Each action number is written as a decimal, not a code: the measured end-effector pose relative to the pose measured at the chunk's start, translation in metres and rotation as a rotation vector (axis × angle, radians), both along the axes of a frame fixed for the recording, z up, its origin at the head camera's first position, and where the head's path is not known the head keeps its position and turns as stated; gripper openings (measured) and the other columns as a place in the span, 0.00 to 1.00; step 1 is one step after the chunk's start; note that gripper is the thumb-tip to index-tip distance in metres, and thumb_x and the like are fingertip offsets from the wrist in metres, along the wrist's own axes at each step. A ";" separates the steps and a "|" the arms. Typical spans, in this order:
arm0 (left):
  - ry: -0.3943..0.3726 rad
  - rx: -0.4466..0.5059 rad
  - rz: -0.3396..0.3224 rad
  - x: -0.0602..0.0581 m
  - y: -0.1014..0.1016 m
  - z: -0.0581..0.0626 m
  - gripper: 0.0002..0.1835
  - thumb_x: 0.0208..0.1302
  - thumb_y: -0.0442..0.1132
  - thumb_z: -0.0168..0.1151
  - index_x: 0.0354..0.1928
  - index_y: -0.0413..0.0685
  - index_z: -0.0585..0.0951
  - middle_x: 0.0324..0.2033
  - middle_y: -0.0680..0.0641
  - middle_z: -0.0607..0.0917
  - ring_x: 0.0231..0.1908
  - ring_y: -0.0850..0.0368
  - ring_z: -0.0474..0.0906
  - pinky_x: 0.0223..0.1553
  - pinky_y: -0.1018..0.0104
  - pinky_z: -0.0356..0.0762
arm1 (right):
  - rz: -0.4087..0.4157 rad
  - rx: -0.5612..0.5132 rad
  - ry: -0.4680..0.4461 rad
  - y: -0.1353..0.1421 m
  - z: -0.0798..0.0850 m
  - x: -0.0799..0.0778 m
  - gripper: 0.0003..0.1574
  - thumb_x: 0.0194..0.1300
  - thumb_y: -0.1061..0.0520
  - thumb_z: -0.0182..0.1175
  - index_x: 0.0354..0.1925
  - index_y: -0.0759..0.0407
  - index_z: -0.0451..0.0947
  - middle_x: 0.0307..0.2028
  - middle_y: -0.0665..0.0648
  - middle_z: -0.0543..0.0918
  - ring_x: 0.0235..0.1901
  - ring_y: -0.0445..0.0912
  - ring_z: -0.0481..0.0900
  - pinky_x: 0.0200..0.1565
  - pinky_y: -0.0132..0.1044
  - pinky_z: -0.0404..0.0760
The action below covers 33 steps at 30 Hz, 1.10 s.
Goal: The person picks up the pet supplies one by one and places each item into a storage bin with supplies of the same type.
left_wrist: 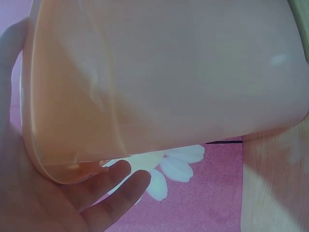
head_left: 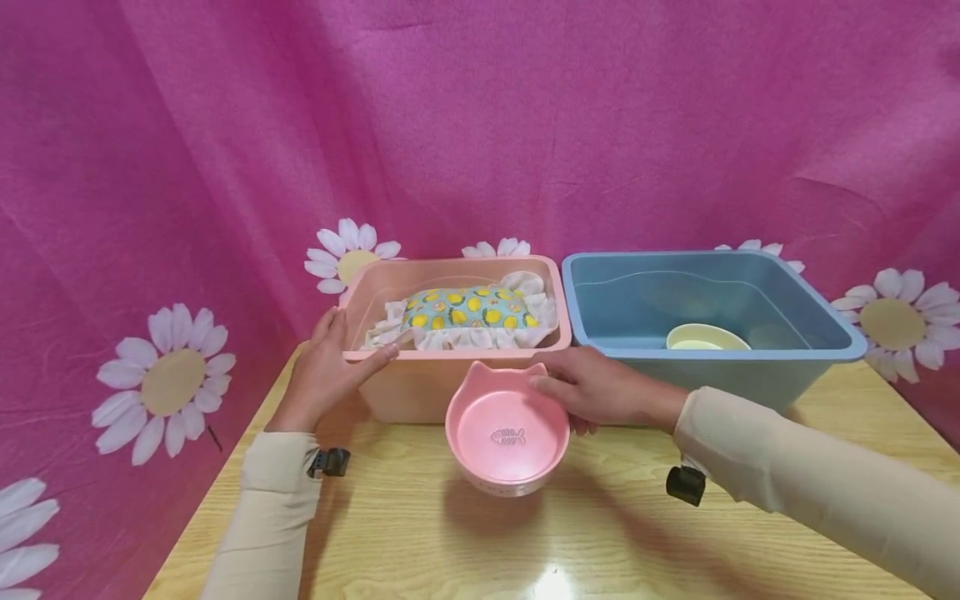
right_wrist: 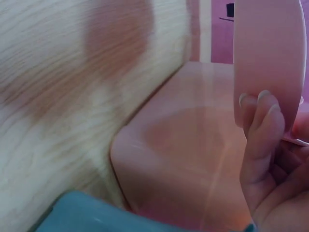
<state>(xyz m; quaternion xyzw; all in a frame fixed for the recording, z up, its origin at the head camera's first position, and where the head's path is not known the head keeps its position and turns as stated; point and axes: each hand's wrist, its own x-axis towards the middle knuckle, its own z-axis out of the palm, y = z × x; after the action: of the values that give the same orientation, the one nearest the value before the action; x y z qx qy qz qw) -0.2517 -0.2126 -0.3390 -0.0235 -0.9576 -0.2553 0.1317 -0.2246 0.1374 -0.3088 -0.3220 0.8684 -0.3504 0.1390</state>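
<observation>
My right hand holds a pink cat-eared pet bowl by its rim, above the table in front of the bins. The bowl tilts so that its inside, with a fish drawing, faces me. In the right wrist view, fingertips press the bowl's outer wall. My left hand rests against the front left corner of a pink bin, its thumb over the front rim and the other fingers loosely spread outside, as the left wrist view shows. A lemon-print cushion with white ruffles lies in this bin.
A blue bin stands right of the pink one, with a pale yellow bowl inside. Both are on a wooden table. A magenta cloth with white daisies hangs behind and at the left.
</observation>
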 end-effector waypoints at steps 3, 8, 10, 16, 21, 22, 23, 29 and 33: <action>0.000 0.002 0.001 0.001 0.001 0.000 0.58 0.41 0.77 0.50 0.69 0.47 0.51 0.68 0.43 0.49 0.60 0.35 0.58 0.53 0.40 0.62 | -0.013 -0.011 0.019 0.004 0.006 0.001 0.09 0.68 0.50 0.48 0.36 0.50 0.73 0.10 0.53 0.73 0.07 0.44 0.72 0.11 0.40 0.72; -0.012 0.009 0.003 0.002 0.002 0.000 0.59 0.40 0.78 0.50 0.69 0.47 0.51 0.68 0.44 0.48 0.61 0.36 0.57 0.54 0.40 0.61 | -0.023 -0.007 0.044 0.011 0.019 0.001 0.09 0.67 0.50 0.49 0.41 0.49 0.74 0.10 0.53 0.72 0.07 0.45 0.72 0.12 0.41 0.72; -0.013 0.008 0.002 0.001 0.001 0.000 0.59 0.40 0.78 0.50 0.69 0.47 0.51 0.68 0.45 0.47 0.61 0.35 0.56 0.54 0.39 0.61 | -0.025 -0.003 0.048 0.014 0.024 0.000 0.10 0.67 0.50 0.49 0.43 0.47 0.74 0.11 0.53 0.73 0.07 0.45 0.72 0.12 0.41 0.73; -0.016 0.004 -0.004 0.001 0.001 0.001 0.59 0.41 0.78 0.50 0.69 0.46 0.50 0.69 0.45 0.46 0.61 0.35 0.56 0.54 0.40 0.60 | -0.047 0.014 0.050 0.022 0.038 -0.002 0.09 0.67 0.49 0.49 0.40 0.48 0.74 0.11 0.54 0.73 0.08 0.46 0.72 0.13 0.41 0.73; -0.018 0.003 -0.008 0.002 0.001 0.003 0.59 0.42 0.77 0.50 0.69 0.46 0.49 0.69 0.44 0.46 0.61 0.35 0.56 0.54 0.39 0.60 | -0.073 0.005 0.060 0.030 0.050 -0.006 0.09 0.67 0.49 0.49 0.39 0.50 0.73 0.11 0.55 0.74 0.09 0.47 0.72 0.12 0.41 0.73; -0.014 0.002 -0.010 0.002 0.001 0.003 0.59 0.42 0.77 0.50 0.69 0.45 0.49 0.69 0.44 0.46 0.61 0.34 0.56 0.54 0.39 0.60 | -0.083 0.005 0.067 0.032 0.053 -0.007 0.10 0.67 0.48 0.49 0.38 0.50 0.74 0.11 0.55 0.74 0.09 0.47 0.72 0.12 0.41 0.73; -0.010 0.001 -0.010 0.002 0.001 0.003 0.59 0.42 0.77 0.50 0.69 0.45 0.49 0.69 0.44 0.46 0.61 0.34 0.56 0.55 0.39 0.59 | -0.090 0.005 0.075 0.034 0.055 -0.008 0.10 0.67 0.48 0.49 0.38 0.50 0.74 0.11 0.56 0.74 0.09 0.47 0.72 0.12 0.41 0.72; 0.025 -0.017 -0.021 0.001 0.001 0.003 0.57 0.44 0.75 0.52 0.68 0.42 0.52 0.68 0.42 0.49 0.59 0.32 0.58 0.54 0.40 0.61 | -0.126 0.014 0.111 0.044 0.064 -0.014 0.12 0.66 0.46 0.50 0.35 0.51 0.74 0.10 0.55 0.73 0.08 0.47 0.72 0.13 0.42 0.72; 0.033 -0.018 -0.031 0.001 0.002 0.002 0.57 0.44 0.75 0.52 0.67 0.42 0.54 0.67 0.41 0.51 0.58 0.32 0.60 0.53 0.40 0.62 | -0.151 0.036 0.125 0.053 0.068 -0.019 0.12 0.66 0.45 0.49 0.36 0.48 0.74 0.10 0.55 0.74 0.09 0.48 0.73 0.13 0.44 0.73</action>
<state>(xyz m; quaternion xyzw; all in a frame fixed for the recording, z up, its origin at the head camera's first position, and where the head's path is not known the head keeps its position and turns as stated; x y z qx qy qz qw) -0.2504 -0.2108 -0.3369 -0.0439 -0.9570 -0.2484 0.1434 -0.2437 0.1901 -0.2409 -0.2744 0.9034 -0.3234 0.0634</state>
